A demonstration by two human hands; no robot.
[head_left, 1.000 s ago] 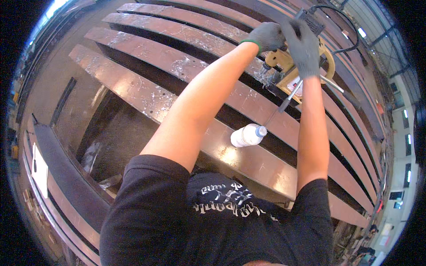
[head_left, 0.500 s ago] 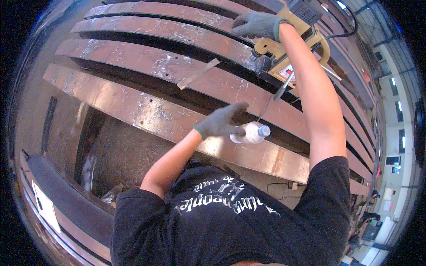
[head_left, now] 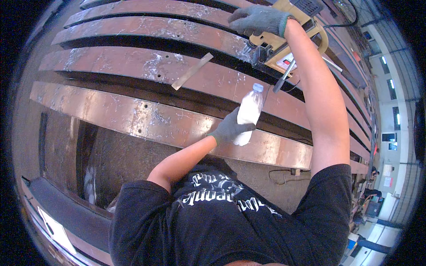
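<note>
My left hand [head_left: 227,128], in a grey glove, is wrapped round a clear plastic bottle [head_left: 250,108] with white contents and a blue cap. The bottle tilts slightly, cap end away from me, above the nearest steel beam [head_left: 177,122]. Farther off, my right hand [head_left: 262,21], gloved too, rests on a yellow drilling machine [head_left: 271,39] with its fingers stretched out to the left. The machine stands on the beams and has a dark motor housing and a lever handle [head_left: 285,76]. My right forearm hides part of it.
Several long reddish-brown steel beams run side by side with dark gaps between, strewn with metal shavings. A flat metal strip [head_left: 192,72] lies across one beam. A black cable [head_left: 350,22] leads from the machine. White paper [head_left: 57,231] lies at lower left; people are far right.
The bottle has swung from pointing its cap toward me to standing more lengthwise, cap away. My left fingers have closed round it. My right hand stays on the machine.
</note>
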